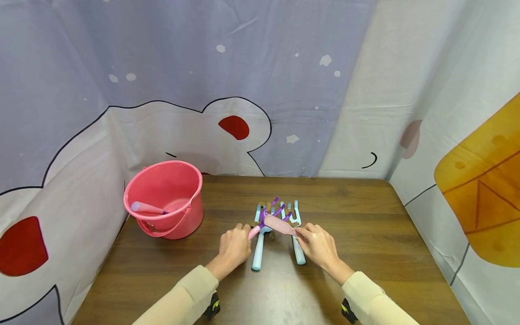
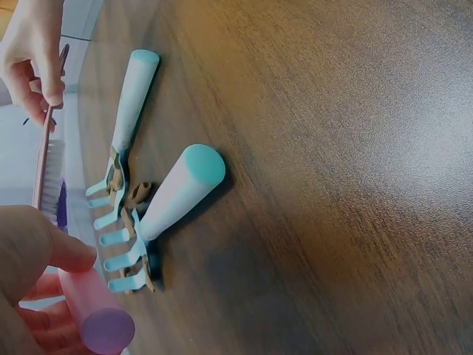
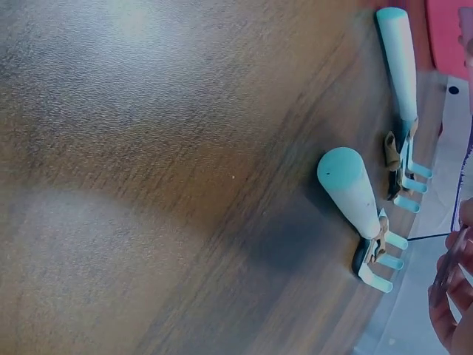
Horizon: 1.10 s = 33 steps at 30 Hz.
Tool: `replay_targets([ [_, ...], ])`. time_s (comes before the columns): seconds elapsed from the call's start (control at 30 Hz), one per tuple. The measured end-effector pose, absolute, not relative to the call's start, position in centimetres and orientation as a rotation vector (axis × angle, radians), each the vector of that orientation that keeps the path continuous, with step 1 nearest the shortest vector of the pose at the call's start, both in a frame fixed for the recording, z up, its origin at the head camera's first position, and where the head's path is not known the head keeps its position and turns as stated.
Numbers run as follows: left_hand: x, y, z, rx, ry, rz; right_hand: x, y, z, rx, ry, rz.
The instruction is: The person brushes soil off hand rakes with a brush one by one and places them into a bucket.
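My left hand (image 1: 234, 246) grips the pink handle of a small hand rake (image 1: 253, 232) with purple tines, held above the table. My right hand (image 1: 318, 246) pinches the handle end of a pink brush (image 1: 279, 224). The brush head lies across the purple tines in the head view, its white bristles (image 2: 52, 174) turned toward the rake; whether they touch cannot be told. Below rest two light-blue hand rakes (image 1: 257, 255) (image 3: 399, 66), side by side on the tabletop. Brown bits (image 2: 138, 194) lie on and between their tines.
To the left stands a pink bucket (image 1: 195, 216), its handle hanging down in front. A tool with a pink and lilac handle (image 1: 148, 208) leans inside it. The brown wooden table (image 1: 357, 216) meets printed curtains at the back and sides.
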State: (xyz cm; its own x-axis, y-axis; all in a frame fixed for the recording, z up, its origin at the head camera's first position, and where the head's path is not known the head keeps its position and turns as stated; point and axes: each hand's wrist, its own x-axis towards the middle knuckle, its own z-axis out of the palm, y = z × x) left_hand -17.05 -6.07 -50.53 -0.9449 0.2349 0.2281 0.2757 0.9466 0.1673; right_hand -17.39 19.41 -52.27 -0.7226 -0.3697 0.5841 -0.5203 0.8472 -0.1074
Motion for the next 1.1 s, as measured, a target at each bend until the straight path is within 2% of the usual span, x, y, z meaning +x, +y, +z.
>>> replay_targets([
  [1.1,-17.3,-8.2,-50.7,-0.283,-2.937,-0.309,-17.0,23.2,-52.7,0.639,-2.433,0.294],
])
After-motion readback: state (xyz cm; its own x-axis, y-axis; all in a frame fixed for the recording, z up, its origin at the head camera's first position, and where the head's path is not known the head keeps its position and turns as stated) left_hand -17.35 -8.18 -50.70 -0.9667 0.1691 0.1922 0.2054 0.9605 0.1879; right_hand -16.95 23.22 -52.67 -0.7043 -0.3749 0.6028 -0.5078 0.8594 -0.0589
